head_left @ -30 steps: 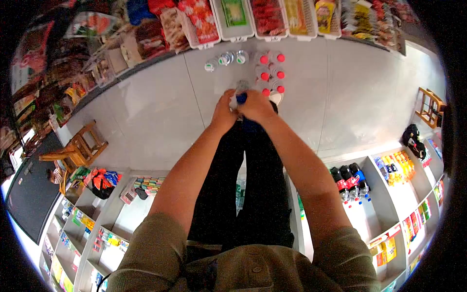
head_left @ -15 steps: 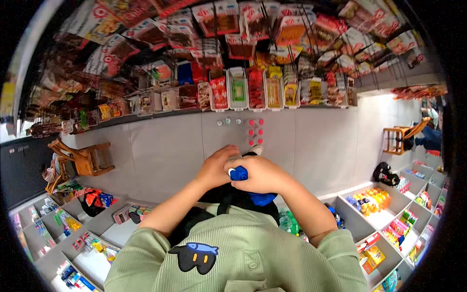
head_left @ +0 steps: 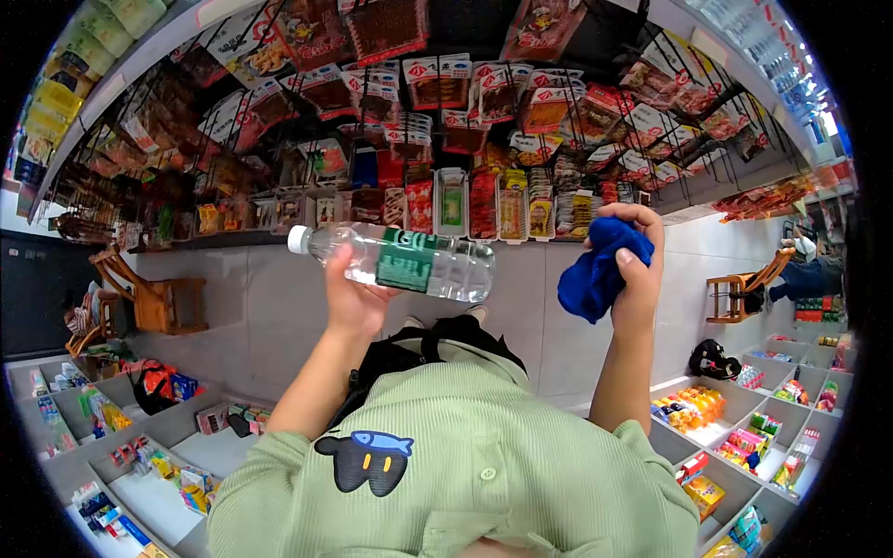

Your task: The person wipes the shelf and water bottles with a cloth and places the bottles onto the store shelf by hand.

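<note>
My left hand is wrapped round a clear plastic bottle with a green label and a white cap. The bottle lies nearly sideways in front of the snack shelf, its cap pointing left. A crumpled blue cloth hangs from my right hand, pinched between thumb and fingers. Bottle and cloth are apart, with a gap between them.
Ahead, a shelf holds hanging snack packs and white trays of packets. Wooden chairs stand at left and right. Low compartments of goods flank me. A black bag and a person's legs show at right.
My hands have come up from low over the floor and moved apart. The bottle is now raised in my left hand, the cloth in my right. The view has tilted up toward the shelf.
</note>
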`<state>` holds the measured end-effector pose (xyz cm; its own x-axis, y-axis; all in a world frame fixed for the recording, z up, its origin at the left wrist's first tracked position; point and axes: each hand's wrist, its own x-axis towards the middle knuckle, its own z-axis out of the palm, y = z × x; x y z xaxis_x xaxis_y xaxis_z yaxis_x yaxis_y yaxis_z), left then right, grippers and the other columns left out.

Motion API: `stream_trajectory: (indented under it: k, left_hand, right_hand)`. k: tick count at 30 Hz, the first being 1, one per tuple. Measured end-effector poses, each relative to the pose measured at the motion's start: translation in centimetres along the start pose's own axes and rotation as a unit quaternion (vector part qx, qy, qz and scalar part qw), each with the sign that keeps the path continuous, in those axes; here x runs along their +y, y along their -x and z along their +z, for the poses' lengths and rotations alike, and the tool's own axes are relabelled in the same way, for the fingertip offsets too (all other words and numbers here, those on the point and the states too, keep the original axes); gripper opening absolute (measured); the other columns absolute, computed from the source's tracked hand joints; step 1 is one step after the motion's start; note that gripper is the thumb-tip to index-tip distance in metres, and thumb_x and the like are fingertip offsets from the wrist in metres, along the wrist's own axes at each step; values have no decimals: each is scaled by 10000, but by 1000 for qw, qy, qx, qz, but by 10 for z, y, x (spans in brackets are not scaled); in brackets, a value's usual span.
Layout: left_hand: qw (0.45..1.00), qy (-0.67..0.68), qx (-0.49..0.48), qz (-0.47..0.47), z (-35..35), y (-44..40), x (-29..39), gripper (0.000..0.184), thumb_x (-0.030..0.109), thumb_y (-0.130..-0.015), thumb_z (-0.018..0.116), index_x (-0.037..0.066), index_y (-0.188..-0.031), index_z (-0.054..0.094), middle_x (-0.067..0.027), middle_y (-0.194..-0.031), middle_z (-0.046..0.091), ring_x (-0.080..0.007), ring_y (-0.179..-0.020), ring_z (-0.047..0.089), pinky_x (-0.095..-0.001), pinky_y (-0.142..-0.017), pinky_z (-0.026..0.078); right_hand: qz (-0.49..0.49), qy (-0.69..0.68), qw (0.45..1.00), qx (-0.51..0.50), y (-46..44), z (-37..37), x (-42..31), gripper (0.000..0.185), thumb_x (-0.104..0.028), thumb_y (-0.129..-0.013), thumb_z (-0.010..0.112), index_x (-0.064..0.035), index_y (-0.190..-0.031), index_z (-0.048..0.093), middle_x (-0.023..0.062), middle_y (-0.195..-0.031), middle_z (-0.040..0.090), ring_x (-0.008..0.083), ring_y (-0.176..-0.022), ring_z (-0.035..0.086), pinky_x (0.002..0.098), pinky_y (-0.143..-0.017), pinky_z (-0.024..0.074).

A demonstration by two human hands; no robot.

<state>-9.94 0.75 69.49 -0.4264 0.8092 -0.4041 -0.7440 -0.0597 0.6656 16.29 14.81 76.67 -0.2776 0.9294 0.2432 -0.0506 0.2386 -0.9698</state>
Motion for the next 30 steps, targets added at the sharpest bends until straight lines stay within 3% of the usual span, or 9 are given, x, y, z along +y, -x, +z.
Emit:
stream_trajectory:
  k: [5,7,9,13,17,18,21,26,30]
  left_hand:
    - [996,84,16,-32,18,8,10,620,640,-815,472,132,-1162,541,-55,-1076,648,-212,-927,653,-348,-646,576]
    - [994,101,33,-39,25,11,8,604,638,-819,475,134,-1140,557,-44,-1074,649,-205,-904,660,-310,-648,577]
    - [989,134,-1,-59,22,13,4,602,646,-820,468,140,-1130,570,-32,-1064,650,-208,-919,653,-335,-683,576]
    - [996,77,-38,27,17,18,0,614,651,-823,448,161,-1182,537,-31,-1116,628,-208,-1022,612,-399,-796,541]
    - [985,48,-71,149,10,15,-4,634,589,-759,603,172,-1224,495,-80,-1222,572,-232,-1113,573,-430,-893,511]
    - [977,33,-80,193,14,18,-1,683,519,-717,693,161,-1247,454,-155,-1254,537,-302,-1131,559,-464,-925,497]
    - [958,-18,-143,247,18,17,6,717,454,-701,742,156,-1265,414,-223,-1250,520,-386,-1143,539,-505,-952,477]
    - [923,-76,-259,275,27,14,18,759,398,-705,773,120,-1277,357,-255,-1230,516,-416,-1175,515,-530,-987,451]
    - [873,-129,-364,299,32,-8,28,744,313,-686,779,49,-1234,352,-224,-1178,562,-344,-1137,555,-484,-974,453]
  right_hand:
    - [-270,218,935,-65,18,42,-6,467,-336,-878,577,-40,-1239,542,205,-1265,505,339,-1146,499,435,-987,385]
    - [-284,283,902,-159,25,73,-3,502,-338,-849,618,-94,-1280,537,216,-1283,480,400,-1106,508,481,-937,421]
    - [-301,228,917,-125,29,90,11,515,-385,-861,606,-101,-1284,529,209,-1279,476,398,-1079,513,469,-895,447]
    - [-196,140,961,-137,22,94,22,495,-404,-918,537,-76,-1288,514,201,-1265,486,356,-1107,506,412,-934,415]
    - [-39,31,991,-122,30,96,29,497,-413,-955,474,-40,-1282,503,157,-1247,504,252,-1134,493,364,-974,374]
    - [-3,-28,995,-100,33,101,25,495,-414,-968,436,-30,-1272,507,106,-1164,555,187,-1049,523,328,-943,397]
    - [129,-115,979,-109,37,100,21,528,-389,-969,353,17,-1272,500,115,-1172,570,192,-1102,517,303,-997,350]
    - [210,-224,947,-94,36,97,34,525,-388,-964,318,8,-1243,520,112,-1032,637,170,-805,628,293,-675,528]
    - [303,-287,906,-75,32,92,39,507,-404,-962,336,-7,-1171,572,121,-941,663,203,-718,641,320,-613,537]
